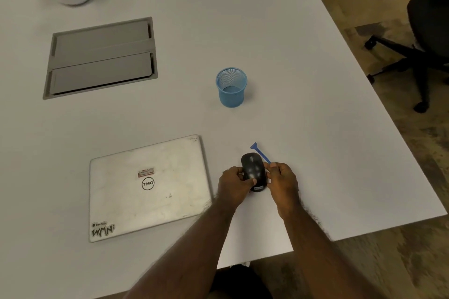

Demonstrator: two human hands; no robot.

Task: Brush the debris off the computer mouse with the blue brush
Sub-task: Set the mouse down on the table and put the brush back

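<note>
The left hand (pixel 235 181) clamps the black computer mouse (pixel 254 173) by its left flank, near the table's (pixel 291 56) front edge, probably to keep it steady, while the right hand (pixel 283 177) pinches the blue brush (pixel 259 152) by its handle, its flared head pointing away just beyond the mouse's far end, not touching it. The closed laptop (pixel 148 187) lies just left and the blue mesh cup (pixel 231 87) stands farther off; neither seems to block a sweep.

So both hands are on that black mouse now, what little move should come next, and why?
Probably tip the blue brush down so its flared end meets the mouse top. The right hand pinches the brush with its tip pointing away past the mouse, while the left hand steadies the mouse, so no sweeping has begun.
</note>
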